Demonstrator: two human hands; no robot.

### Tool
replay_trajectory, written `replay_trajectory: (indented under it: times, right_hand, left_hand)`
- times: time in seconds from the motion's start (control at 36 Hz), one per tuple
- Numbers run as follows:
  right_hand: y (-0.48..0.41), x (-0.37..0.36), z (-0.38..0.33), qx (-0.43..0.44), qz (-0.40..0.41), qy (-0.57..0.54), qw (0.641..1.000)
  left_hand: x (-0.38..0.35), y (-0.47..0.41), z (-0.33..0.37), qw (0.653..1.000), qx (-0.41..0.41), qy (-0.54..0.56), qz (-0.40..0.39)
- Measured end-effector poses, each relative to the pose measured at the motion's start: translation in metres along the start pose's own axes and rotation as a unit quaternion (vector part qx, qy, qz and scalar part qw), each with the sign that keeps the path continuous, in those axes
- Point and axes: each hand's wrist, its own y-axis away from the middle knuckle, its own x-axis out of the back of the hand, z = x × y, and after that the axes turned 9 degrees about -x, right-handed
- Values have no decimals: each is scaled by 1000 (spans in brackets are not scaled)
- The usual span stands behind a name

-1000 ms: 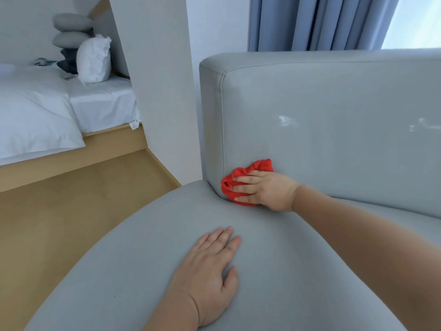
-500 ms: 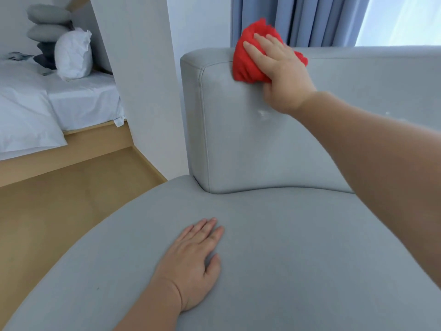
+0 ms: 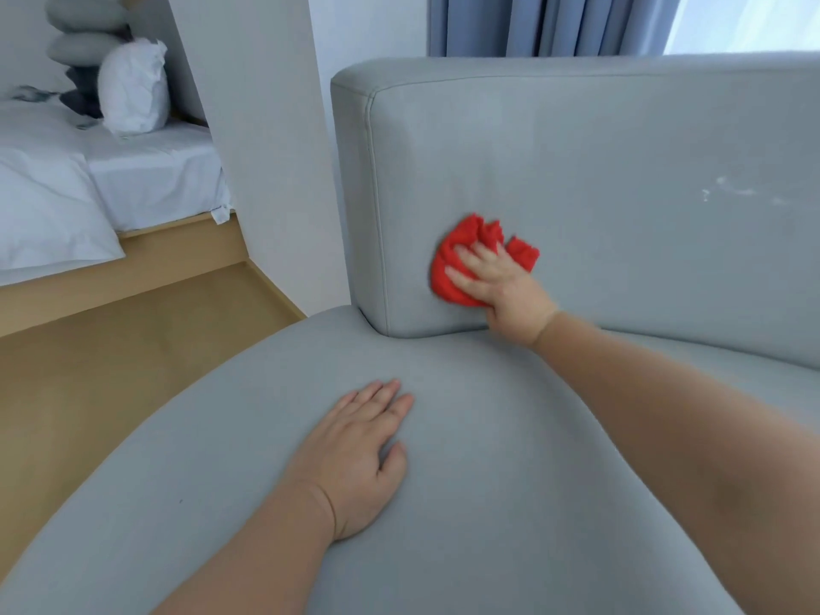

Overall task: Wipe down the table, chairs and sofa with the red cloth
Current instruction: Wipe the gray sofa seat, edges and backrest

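Pressing cloth (image 3: 452,268) against sofa (image 3: 621,139) backrest, low, near its left end, just above seat. Done with right hand (image 3: 501,286): fingers splayed and near straight over bunched fabric, pushing rather than pinching, likely to spread pressure for wiping. Thumb hidden, so no pinch confirmed. Bracing with left hand (image 3: 359,454): flat on seat, fingers straight, gripping nothing, probably for support while leaning in. White marks (image 3: 727,193) further right on backrest not yet reached.

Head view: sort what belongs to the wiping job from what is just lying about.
Job: red cloth; right hand, pressing it on the sofa backrest; left hand, flat on the sofa seat.
Lying about: bed; white pillow; grey cushions; curtain.
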Motion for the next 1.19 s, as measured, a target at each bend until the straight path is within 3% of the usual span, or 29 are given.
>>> replay_trajectory:
  times: [0.08, 0.25, 0.31, 0.58, 0.72, 0.83, 0.92, 1.19]
  right_hand:
    - [16, -19, -2, -38, -104, -10, 994]
    - [16, -8, -1, -21, -166, 39, 985]
    - [19, 0, -1, -3, -154, 55, 986]
    - [-13, 91, 12, 29, 61, 84, 994]
    - [-50, 142, 29, -7, 144, 116, 983]
    - [-70, 156, 38, -100, 110, 119, 982]
    - [-72, 145, 37, -161, 63, 50, 984]
    - [-70, 127, 35, -170, 107, -3, 980]
  left_hand:
    - [-1, -1, -1, 1000, -3, -2, 4]
    - [-2, 2, -1, 1000, -5, -14, 5]
    - [-2, 1, -1, 1000, -4, -10, 4]
    - [-2, -1, 1, 1000, 0, -7, 4]
    - [-1, 0, 2, 1000, 1, 7, 0]
    - [0, 0, 1, 1000, 2, 5, -1]
    - [-1, 1, -1, 1000, 2, -3, -13]
    - [20, -14, 7, 997, 44, -7, -63]
